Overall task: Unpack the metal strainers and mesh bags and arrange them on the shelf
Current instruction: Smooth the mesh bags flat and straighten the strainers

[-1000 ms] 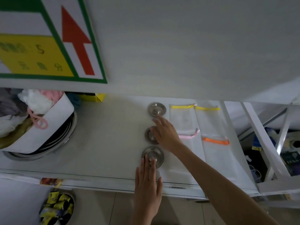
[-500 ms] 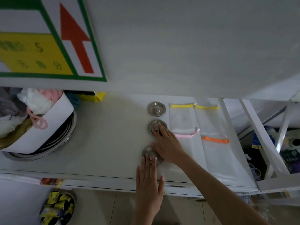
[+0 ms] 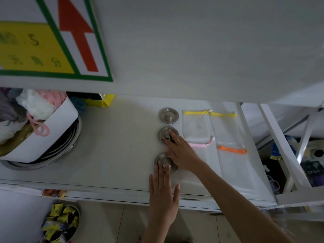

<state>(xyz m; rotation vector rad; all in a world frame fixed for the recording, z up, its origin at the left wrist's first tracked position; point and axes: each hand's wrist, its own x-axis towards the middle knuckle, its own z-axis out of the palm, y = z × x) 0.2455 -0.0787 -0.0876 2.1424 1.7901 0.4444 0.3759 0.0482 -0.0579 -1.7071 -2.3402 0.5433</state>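
Three round metal strainers lie in a column on the white shelf [image 3: 114, 146]: a far strainer [image 3: 168, 115], a middle strainer [image 3: 164, 133] and a near strainer [image 3: 162, 161]. My right hand [image 3: 182, 153] lies flat between the middle and near ones, fingertips touching the middle strainer's knob. My left hand [image 3: 163, 193] is flat with spread fingers, fingertips resting on the near strainer. To the right lie white mesh bags: two with yellow bands [image 3: 196, 112] [image 3: 223, 114], one with a pink band [image 3: 201, 143], one with an orange band [image 3: 232, 149].
A white tub of bundled cloths [image 3: 40, 135] sits in stacked metal basins [image 3: 70, 142] at the shelf's left. A yellow packet [image 3: 102, 100] lies at the back. An upper shelf with an arrow sign [image 3: 77, 37] overhangs. A white rack [image 3: 287, 151] stands to the right; packets on the floor [image 3: 59, 221].
My right hand slid back from the middle strainer toward the near one, uncovering most of the middle strainer. My left hand stayed on the near strainer.
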